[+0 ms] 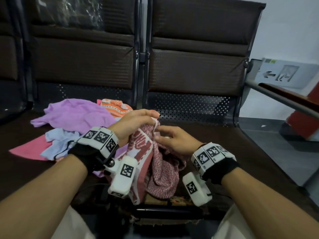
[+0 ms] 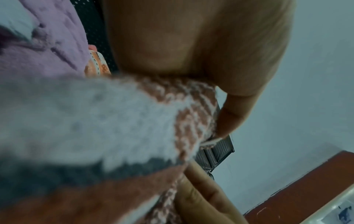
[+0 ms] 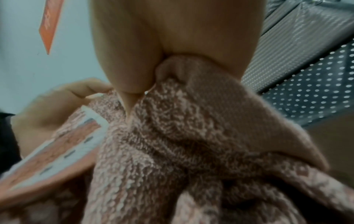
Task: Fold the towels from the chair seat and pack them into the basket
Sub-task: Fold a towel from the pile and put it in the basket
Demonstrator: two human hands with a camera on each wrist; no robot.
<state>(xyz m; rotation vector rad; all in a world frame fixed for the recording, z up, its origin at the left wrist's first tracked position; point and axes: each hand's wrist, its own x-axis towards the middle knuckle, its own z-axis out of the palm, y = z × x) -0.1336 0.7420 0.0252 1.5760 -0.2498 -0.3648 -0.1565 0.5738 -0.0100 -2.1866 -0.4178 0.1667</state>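
Note:
A red-and-white patterned towel hangs bunched between both hands above the front of the chair seat. My left hand pinches its top edge between thumb and fingers. Just to the right and lower, my right hand holds the same edge with its fingers curled into the cloth. The left wrist view shows the towel under my palm, and the right wrist view shows the towel gripped at my fingers. The basket is largely hidden under the towel; only a dark rim shows by my knees.
A pile of towels lies on the left seat: purple, orange patterned, light blue and pink. Dark padded chair backs stand behind. A metal armrest runs at the right, with grey floor beyond.

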